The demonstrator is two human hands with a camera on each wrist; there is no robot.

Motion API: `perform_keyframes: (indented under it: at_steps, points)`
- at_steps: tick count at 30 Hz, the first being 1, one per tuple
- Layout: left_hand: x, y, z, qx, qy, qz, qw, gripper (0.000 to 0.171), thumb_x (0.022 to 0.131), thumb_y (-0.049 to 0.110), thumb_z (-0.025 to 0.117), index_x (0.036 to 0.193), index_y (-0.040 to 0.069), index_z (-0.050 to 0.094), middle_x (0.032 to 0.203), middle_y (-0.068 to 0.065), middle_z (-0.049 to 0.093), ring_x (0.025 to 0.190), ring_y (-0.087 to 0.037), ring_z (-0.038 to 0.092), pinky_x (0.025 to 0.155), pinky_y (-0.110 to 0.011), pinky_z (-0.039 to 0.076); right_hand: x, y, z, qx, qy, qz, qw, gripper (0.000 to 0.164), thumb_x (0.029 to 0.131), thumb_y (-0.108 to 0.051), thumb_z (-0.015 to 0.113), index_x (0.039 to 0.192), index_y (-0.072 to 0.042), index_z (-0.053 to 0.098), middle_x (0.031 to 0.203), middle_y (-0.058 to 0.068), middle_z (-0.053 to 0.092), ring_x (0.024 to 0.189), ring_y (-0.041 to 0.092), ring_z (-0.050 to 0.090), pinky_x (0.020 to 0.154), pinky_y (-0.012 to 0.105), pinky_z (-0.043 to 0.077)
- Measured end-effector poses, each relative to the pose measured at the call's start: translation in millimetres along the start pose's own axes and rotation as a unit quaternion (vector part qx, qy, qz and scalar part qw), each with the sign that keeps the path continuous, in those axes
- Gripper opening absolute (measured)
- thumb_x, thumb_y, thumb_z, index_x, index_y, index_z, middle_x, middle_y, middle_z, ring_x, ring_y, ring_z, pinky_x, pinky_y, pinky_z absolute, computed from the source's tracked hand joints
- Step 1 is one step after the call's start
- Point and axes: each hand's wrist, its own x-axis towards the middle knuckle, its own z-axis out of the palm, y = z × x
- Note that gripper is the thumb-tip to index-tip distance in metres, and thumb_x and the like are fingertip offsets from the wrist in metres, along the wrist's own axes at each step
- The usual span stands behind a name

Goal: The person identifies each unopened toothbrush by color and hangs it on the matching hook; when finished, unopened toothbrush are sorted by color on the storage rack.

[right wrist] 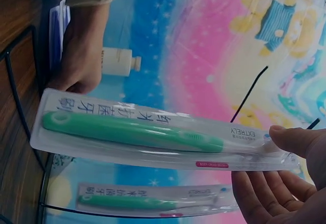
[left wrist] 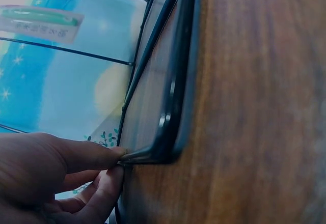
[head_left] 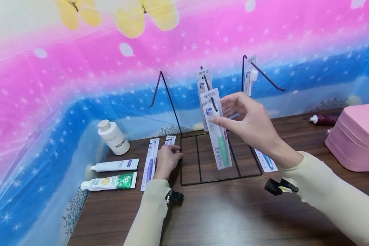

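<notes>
My right hand (head_left: 252, 119) pinches the upper part of a packaged green toothbrush (head_left: 222, 147) between thumb and fingers. A hook of the black wire rack (head_left: 221, 179) shows through the top of this package. Behind it hangs another packaged green toothbrush (right wrist: 127, 202). With thumb and fingers, my left hand (head_left: 167, 160) pinches the rack's base wire (left wrist: 147, 156) at its left side, low over the table. A packaged toothbrush (head_left: 250, 77) hangs at the rack's right upright, behind my right hand.
Left of the rack lie a packaged purple toothbrush (head_left: 149, 167), a partly hidden package (head_left: 170, 139) and two toothpaste tubes (head_left: 115, 165). A white bottle (head_left: 113, 138) stands behind them. To the right are a packaged blue toothbrush (head_left: 265, 160), a dark tube (head_left: 326, 119) and a pink case (head_left: 353, 140).
</notes>
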Motion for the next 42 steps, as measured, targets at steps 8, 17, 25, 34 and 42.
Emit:
perform_keyframes:
  at_steps: [8,17,25,34,42]
  points:
    - [-0.6,0.9,-0.3,-0.002,0.001,0.001,1.0000,0.021,0.085,0.007,0.073,0.105,0.002,0.074,0.089,-0.006,0.070,0.081,-0.019,0.063,0.068,-0.033,0.051,20,12,6,-0.005,0.015,0.002,1.000,0.046,0.083,-0.036,0.077,0.119,-0.015,0.058,0.102,-0.005,0.066,0.089,0.009,0.063,0.074,0.038,0.048]
    - [0.3,0.2,0.3,0.001,-0.001,0.005,1.0000,0.021,0.085,0.006,0.073,0.105,0.002,0.074,0.088,-0.006,0.070,0.081,-0.019,0.063,0.068,-0.032,0.052,35,23,10,-0.013,0.030,0.001,0.999,0.049,0.082,-0.039,0.077,0.119,-0.015,0.057,0.101,-0.005,0.064,0.088,0.008,0.063,0.077,0.037,0.047]
    - [0.1,-0.4,0.9,-0.004,-0.002,-0.002,1.0000,0.021,0.085,0.006,0.073,0.106,0.002,0.073,0.088,-0.006,0.069,0.079,-0.018,0.062,0.067,-0.031,0.051,45,30,15,-0.010,0.035,0.011,0.999,0.047,0.083,-0.038,0.077,0.119,-0.016,0.057,0.101,-0.005,0.064,0.089,0.009,0.062,0.081,0.037,0.046]
    - [-0.5,0.5,1.3,-0.003,-0.003,0.000,1.0000,0.022,0.086,0.006,0.072,0.107,0.001,0.073,0.090,-0.006,0.070,0.081,-0.019,0.063,0.068,-0.032,0.051,52,34,15,-0.005,0.035,0.018,0.999,0.049,0.083,-0.039,0.077,0.120,-0.015,0.056,0.102,-0.003,0.062,0.090,0.011,0.061,0.082,0.037,0.047]
    - [-0.9,1.0,0.8,-0.007,-0.003,-0.003,1.0000,0.022,0.086,0.006,0.072,0.108,0.002,0.073,0.091,-0.006,0.070,0.082,-0.019,0.063,0.068,-0.033,0.051,57,35,16,-0.013,0.032,0.019,0.999,0.050,0.083,-0.038,0.076,0.122,-0.014,0.056,0.104,-0.003,0.062,0.091,0.011,0.060,0.082,0.037,0.046]
